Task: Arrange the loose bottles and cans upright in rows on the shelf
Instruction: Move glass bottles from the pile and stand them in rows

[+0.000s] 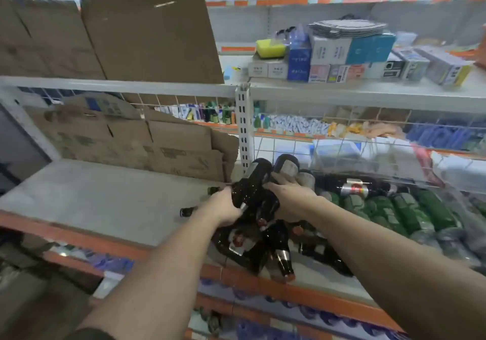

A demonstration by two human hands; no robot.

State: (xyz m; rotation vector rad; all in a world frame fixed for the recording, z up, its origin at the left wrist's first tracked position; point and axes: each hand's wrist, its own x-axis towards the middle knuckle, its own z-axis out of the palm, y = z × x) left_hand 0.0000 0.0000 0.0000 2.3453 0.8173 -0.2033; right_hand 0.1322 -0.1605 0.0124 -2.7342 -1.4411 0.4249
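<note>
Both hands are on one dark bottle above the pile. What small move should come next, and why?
Probably carry the dark bottle left and stand it upright on the shelf board. The left hand and right hand hold it tilted above the pile, and bare board shows beside it.

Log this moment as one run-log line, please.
left hand: grips dark bottle | right hand: touches it, grip unclear | bottle pile: lying loose on shelf

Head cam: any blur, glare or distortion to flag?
Head view: wide-angle bends the shelf rail; green bottles at right are smeared and soft; small glints speckle the dark bottle the left hand grips; lighting is flat, no hard shadows.
</note>
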